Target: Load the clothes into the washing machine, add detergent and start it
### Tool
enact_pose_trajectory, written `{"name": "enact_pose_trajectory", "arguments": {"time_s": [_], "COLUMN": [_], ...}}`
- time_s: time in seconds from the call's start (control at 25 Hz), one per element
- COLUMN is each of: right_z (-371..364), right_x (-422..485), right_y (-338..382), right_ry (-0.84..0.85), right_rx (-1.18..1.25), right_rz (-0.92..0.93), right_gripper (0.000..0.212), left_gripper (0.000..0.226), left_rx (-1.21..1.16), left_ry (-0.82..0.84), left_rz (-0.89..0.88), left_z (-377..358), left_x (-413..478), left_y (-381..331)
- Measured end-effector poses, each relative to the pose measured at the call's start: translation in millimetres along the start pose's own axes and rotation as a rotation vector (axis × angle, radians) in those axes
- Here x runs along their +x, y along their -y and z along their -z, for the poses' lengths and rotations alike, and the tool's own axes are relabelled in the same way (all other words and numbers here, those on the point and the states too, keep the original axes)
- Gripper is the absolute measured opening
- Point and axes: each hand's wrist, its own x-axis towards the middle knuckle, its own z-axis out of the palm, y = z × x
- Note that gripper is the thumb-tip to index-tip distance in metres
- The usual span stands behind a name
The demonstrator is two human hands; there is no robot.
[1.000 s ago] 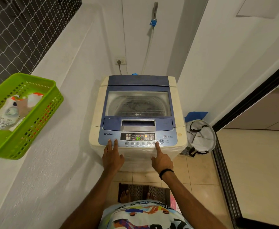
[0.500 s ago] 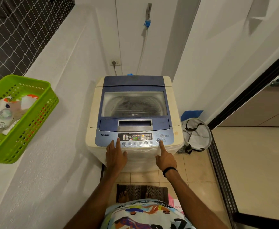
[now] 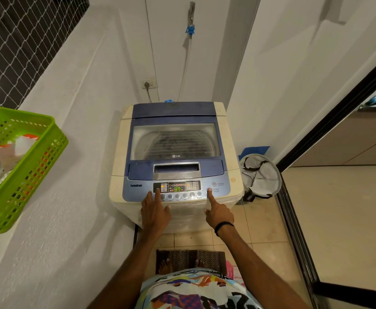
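Observation:
A cream and blue top-load washing machine (image 3: 176, 121) stands ahead with its clear lid shut; dark clothes show dimly through the lid window (image 3: 173, 141). Its control panel (image 3: 177, 187) is lit and the display reads 37 in green. My left hand (image 3: 154, 210) lies flat on the front edge, fingertips at the panel's left side. My right hand (image 3: 217, 211) has its index finger stretched out onto the start/pause button (image 3: 209, 190), the other fingers curled. Neither hand holds anything.
A green plastic basket (image 3: 37, 166) with pouches and a bottle sits on the ledge at left. A white mesh laundry hamper (image 3: 260, 177) stands on the floor right of the machine. A dark-framed sliding door (image 3: 294, 219) runs along the right. A mat (image 3: 190, 259) lies underfoot.
My right index finger has shifted right from the lower row of buttons onto the start/pause button. The left hand has stayed at the panel's left side.

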Motion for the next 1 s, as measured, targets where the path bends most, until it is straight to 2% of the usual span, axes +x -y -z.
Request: {"name": "enact_pose_trajectory", "arguments": {"time_s": [0.24,0.64,0.88,1.0], "right_z": [1.3,-1.2,-5.5,-0.7], "right_x": [4.9,-5.6,-18.9,-16.8], "right_y": [5.2,2.9,6.9,14.8], "right_ry": [-0.026,-0.028,-0.117,-0.204], "right_rx": [-0.022,0.049,0.092,0.115], "right_rz": [-0.029,0.0,0.029,0.068], "right_gripper": [0.076,0.084,0.088,0.087], "left_gripper": [0.078,0.084,0.077,0.071], "left_rx": [-0.033,-0.163,-0.204,-0.248], "left_ry": [0.009,-0.012,-0.08,-0.196], "left_rz": [0.015,0.03,-0.012,-0.077], "left_z": [0.9,3.1,12.7,20.3], "left_x": [2.9,-4.3,-6.4,-1.1], "left_y": [3.2,4.7,9.8,9.8]}}
